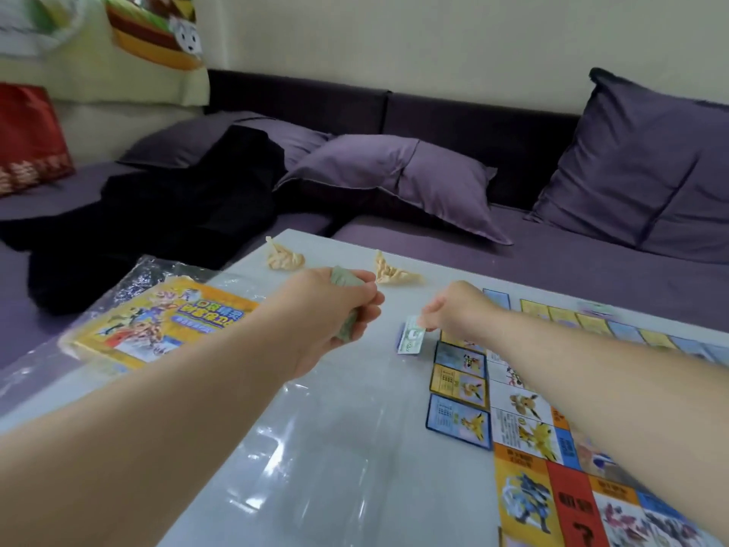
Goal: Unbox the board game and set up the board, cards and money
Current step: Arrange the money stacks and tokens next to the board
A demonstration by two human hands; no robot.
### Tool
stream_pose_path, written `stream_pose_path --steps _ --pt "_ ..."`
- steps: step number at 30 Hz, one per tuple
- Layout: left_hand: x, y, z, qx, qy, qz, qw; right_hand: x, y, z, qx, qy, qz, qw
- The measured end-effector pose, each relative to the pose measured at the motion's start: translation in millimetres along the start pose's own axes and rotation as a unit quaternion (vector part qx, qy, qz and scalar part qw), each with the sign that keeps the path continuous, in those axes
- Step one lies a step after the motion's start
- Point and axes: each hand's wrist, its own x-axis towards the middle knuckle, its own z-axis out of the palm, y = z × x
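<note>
Far wall (434, 41): plain cream, evenly lit. A dark purple corner sofa (552, 262) runs along it and down the left side. One large purple pillow (639, 167) stands upright at far right; a second (394, 179) lies slumped at centre. Black garment (177, 215) heaped on the left seat. Red cushion (27, 140) at far left, partly out of view. Pale glossy table (315, 448) in the near foreground, touching the sofa.

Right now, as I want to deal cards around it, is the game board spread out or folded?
Spread out: the game board lies flat on the table, printed squares face up; its right part leaves the frame.
</note>
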Motion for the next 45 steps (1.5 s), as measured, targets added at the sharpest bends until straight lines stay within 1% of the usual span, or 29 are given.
stream_pose_path --steps 3,4,6,8,10,11,13,15,17,19,21,23,26,31,33,35,37,40,43,45 --pt "-3.0 -3.0 0.8 0.008 0.002 -0.013 1.0 -3.6 -4.6 1.9 -0.076 0.004 0.002 0.997" --pt "-4.0 -3.4 1.1 0.007 0.006 -0.018 1.0 -7.3 -6.1 0.1 -0.074 0.012 0.0 0.997" --pt "-8.4 -1.8 3.5 -0.018 0.012 -0.033 0.999 -16.6 -5.6 -6.8 -0.016 0.031 -0.01 0.999" --pt "-16.6 1.6 8.9 -0.072 0.005 -0.061 0.996 -35.9 -6.2 -16.8 0.048 0.053 -0.044 0.996" --pt "-30.8 2.9 17.0 -0.126 -0.014 -0.097 0.987 -69.5 -10.0 -27.8 0.087 0.051 -0.097 0.99" --pt "-40.4 2.0 22.2 -0.146 -0.028 -0.11 0.983 -91.1 -11.6 -33.9 0.095 0.042 -0.128 0.986" --pt "-62.0 -2.0 35.8 -0.167 -0.055 -0.129 0.976 -136.6 -12.8 -47.0 0.068 0.021 -0.184 0.98" --pt "-85.7 -9.2 53.5 -0.15 -0.083 -0.136 0.976 -180.6 -9.3 -57.0 0.021 -0.008 -0.215 0.976" --pt "-108.5 -14.0 72.8 -0.113 -0.121 -0.131 0.977 -214.9 -0.6 -61.0 -0.018 -0.009 -0.229 0.973" --pt "-129.6 -17.5 92.6 -0.085 -0.151 -0.123 0.977 -241.7 8.0 -59.9 -0.055 0.017 -0.236 0.97" --pt "-149.2 -18.3 112.6 -0.061 -0.172 -0.12 0.976 -263.6 19.0 -61.1 -0.058 0.065 -0.247 0.965" --pt "-167.0 -19.3 132.5 -0.056 -0.19 -0.13 0.972 -282.3 32.4 -68.0 -0.057 0.101 -0.241 0.964" --pt "-189.3 -21.8 161.6 -0.037 -0.225 -0.147 0.962 -308.1 60.7 -84.5 -0.056 0.136 -0.208 0.967" --pt "-221.1 -30.3 211.9 0.011 -0.287 -0.127 0.949 -350.6 110.6 -104.0 -0.053 0.193 -0.176 0.964" --pt "-232.3 -37.3 232.6 0.057 -0.29 -0.1 0.95 -367.1 129.3 -111.8 -0.009 0.178 -0.177 0.968" --pt "-239.0 -43.9 250.1 0.133 -0.296 -0.059 0.944 -381.5 149.1 -122.5 0.082 0.137 -0.155 0.975" --pt "-242.8 -47.3 265.1 0.2 -0.314 -0.021 0.928 -392.1 173.0 -135.4 0.148 0.117 -0.132 0.973" --pt "-250.9 -48.0 288.9 0.261 -0.374 0.002 0.89 -407.3 206.4 -151.0 0.2 0.115 -0.117 0.966" --pt "-263.1 -51.1 321.5 0.304 -0.42 0.018 0.855 -422.6 239.2 -159.6 0.234 0.148 -0.086 0.957" --pt "-267.3 -58.0 347.9 0.336 -0.412 0.056 0.845 -430.7 266.1 -163.0 0.253 0.192 -0.052 0.947"
